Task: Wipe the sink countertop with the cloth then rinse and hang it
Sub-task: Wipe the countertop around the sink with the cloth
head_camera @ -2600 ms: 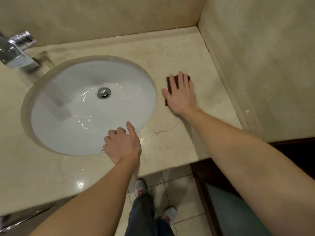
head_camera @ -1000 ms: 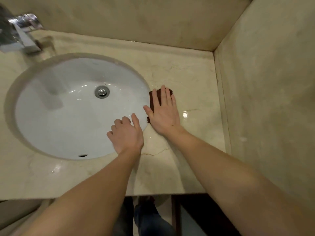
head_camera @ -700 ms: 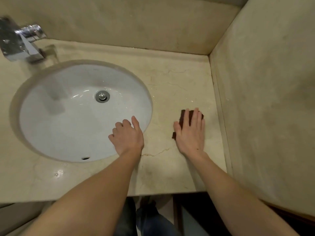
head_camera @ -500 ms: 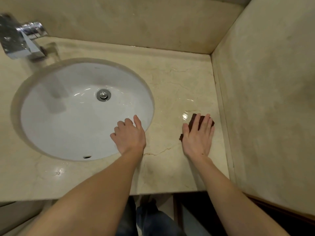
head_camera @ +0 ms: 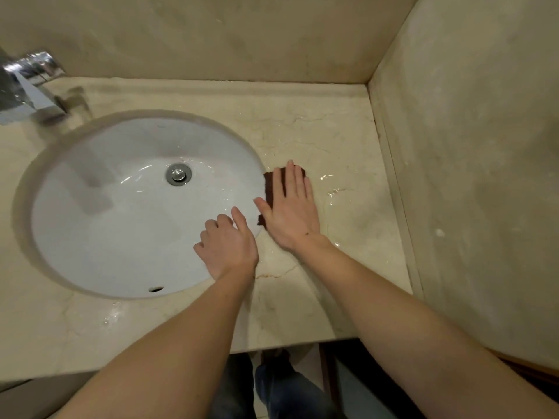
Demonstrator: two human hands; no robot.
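right hand [head_camera: 292, 211] flat on cloth [head_camera: 273, 184] beside basin [head_camera: 121, 207]; left hand [head_camera: 227, 244] loosely curled on its rim.

Head view, looking down (close) at countertop [head_camera: 317, 313]

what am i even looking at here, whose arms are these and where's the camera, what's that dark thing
There is no machine here: a person wears a wide-angle camera on the head, so you look down along their own two bare arms. Below is a beige marble countertop with a white oval sink set into it and a chrome faucet at the far left. The dark thing is a brown cloth. The right hand lies flat on top of it, pressing it onto the counter right beside the sink's edge to wipe. The left hand holds nothing; it rests on the sink's near rim with its fingers curled. Shiny wet patches show on the counter to the right of the cloth.
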